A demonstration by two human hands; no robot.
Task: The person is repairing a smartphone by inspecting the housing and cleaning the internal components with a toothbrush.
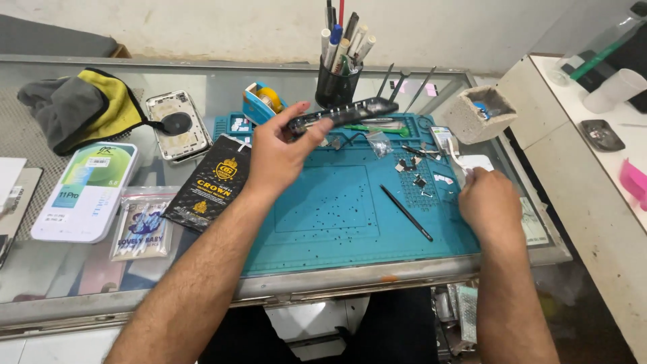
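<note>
My left hand (pixel 278 154) holds a dark opened phone body (pixel 344 113) edge-on, lifted above the back of the blue work mat (pixel 337 216). My right hand (pixel 488 202) is at the mat's right edge, its fingers closed on a small white brush or tool (pixel 457 156) that points up and away from me. A thin black spudger (pixel 406 212) lies loose on the mat between my two hands. Small parts and screws (pixel 414 172) are scattered on the mat near my right hand.
A black cup of tools (pixel 335 84) stands behind the mat. A blue tape dispenser (pixel 261 101), a phone back housing (pixel 178 125), a black packet (pixel 210 183), a white box (pixel 86 192), a swab bag (pixel 141 229) and a cloth (pixel 87 108) lie left. A grey block (pixel 480 114) sits right.
</note>
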